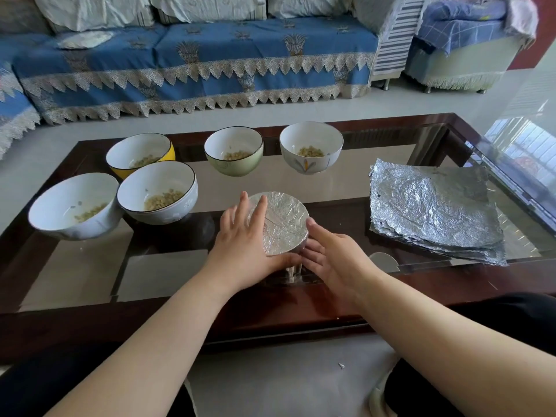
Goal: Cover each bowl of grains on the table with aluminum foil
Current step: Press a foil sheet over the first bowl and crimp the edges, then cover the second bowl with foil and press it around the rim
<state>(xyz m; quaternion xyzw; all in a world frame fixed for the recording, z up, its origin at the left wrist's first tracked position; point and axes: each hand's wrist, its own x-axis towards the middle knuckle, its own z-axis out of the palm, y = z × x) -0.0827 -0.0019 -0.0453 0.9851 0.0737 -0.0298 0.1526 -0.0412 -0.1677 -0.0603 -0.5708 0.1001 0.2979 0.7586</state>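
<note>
Crinkled silver foil sheet (pixel 281 221) covers round bowl at table (pixel 445 120) centre. Left hand (pixel 245 236), right hand (pixel 328 255) flat-fingered, pressing rim. Thin, tears easily; work edges only.

A foil-covered bowl (pixel 281 225) is sitting at the centre of the glass-topped table (pixel 346 212). The left hand (pixel 245 236) is lying flat across its 9 o'clock side, fingers straight on the foil. The right hand (pixel 329 254) is pressing the rim at 4 o'clock, fingers extended. Five uncovered bowls of grains are standing from 9 to 12 o'clock: a white bowl (pixel 73 206), a pale blue bowl (pixel 158 192), a yellow bowl (pixel 140 155), a green bowl (pixel 234 151) and a flower-patterned bowl (pixel 311 147). A stack of foil sheets (pixel 430 212) is lying at 3 o'clock. A blue-draped sofa (pixel 192 64) is standing beyond the table.
</note>
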